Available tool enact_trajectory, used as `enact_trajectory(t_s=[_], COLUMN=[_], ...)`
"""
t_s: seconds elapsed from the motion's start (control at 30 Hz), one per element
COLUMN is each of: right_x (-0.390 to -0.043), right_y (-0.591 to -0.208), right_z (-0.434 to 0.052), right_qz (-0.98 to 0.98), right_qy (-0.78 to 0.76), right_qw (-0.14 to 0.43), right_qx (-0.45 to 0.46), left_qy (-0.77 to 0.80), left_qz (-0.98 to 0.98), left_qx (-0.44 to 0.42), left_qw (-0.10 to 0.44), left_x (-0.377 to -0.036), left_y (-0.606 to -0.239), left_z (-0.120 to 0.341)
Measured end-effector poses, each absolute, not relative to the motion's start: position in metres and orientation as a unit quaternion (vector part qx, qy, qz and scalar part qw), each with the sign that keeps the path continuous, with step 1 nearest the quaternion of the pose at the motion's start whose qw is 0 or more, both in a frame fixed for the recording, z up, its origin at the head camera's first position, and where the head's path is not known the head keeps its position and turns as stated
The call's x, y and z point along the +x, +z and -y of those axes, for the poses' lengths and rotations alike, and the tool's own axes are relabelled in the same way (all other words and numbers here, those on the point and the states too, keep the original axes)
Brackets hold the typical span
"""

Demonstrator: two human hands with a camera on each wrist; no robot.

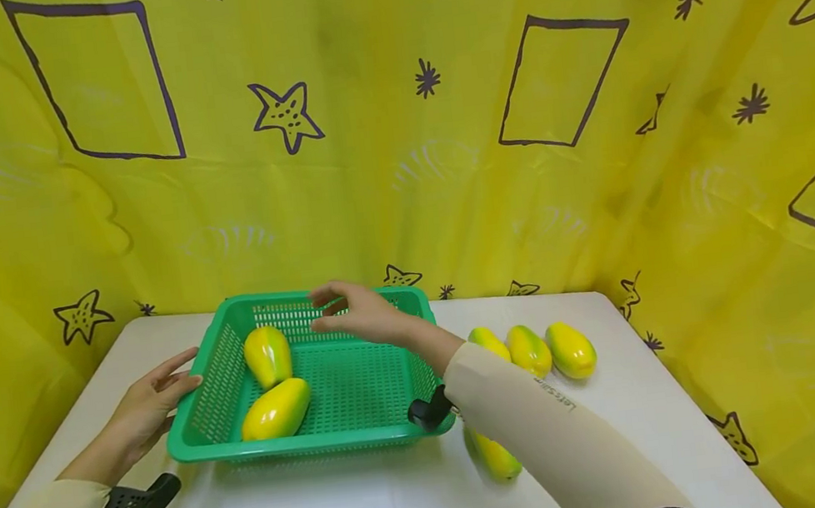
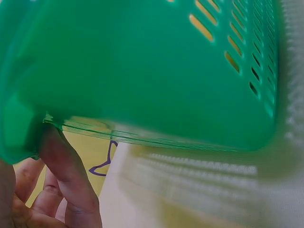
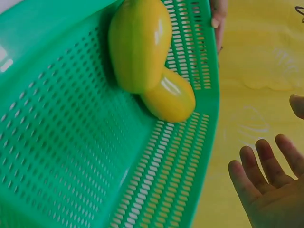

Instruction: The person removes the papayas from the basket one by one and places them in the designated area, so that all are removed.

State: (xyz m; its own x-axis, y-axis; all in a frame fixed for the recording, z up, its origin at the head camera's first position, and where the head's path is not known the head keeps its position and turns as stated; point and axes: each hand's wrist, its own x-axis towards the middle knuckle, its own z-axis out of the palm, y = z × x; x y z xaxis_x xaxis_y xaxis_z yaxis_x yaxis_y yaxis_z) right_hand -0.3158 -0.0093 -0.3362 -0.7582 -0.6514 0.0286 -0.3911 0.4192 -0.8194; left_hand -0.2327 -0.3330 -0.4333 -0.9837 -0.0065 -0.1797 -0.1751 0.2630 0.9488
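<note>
Left hand [image 1: 148, 401] against green basket [image 1: 368, 436] rim; right hand [image 1: 357, 310] open, empty.

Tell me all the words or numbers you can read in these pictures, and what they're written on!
Small dark lettering on the right sleeve: too small to read.
The basket, the fruits in it and the yellow curtain: no words or numbers, only drawn stars and squares on the curtain.
</note>
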Motion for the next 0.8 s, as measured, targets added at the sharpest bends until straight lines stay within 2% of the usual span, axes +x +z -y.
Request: enact_trajectory(t_s=[0.23,0.37,0.53,0.8], right_x=[-0.317,-0.314,-0.311,-0.316], right_y=[-0.359,-0.367,-0.369,-0.366], right_z=[0.048,0.059,0.066,0.069], right_qz=[-0.847,-0.853,-0.853,-0.863], right_qy=[-0.362,-0.287,-0.228,-0.154], right_qw=[0.153,0.175,0.205,0.201], right_qx=[-0.358,-0.399,-0.422,-0.438], left_qy=[0.602,0.599,0.604,0.603], left_qz=[-0.793,-0.795,-0.791,-0.793], left_qx=[-0.057,-0.059,-0.059,-0.058], left_qw=[0.077,0.077,0.080,0.071], left_x=[-0.231,-0.231,-0.231,-0.231], left_y=[-0.432,-0.432,-0.431,-0.430], left_z=[0.333,0.332,0.333,0.332])
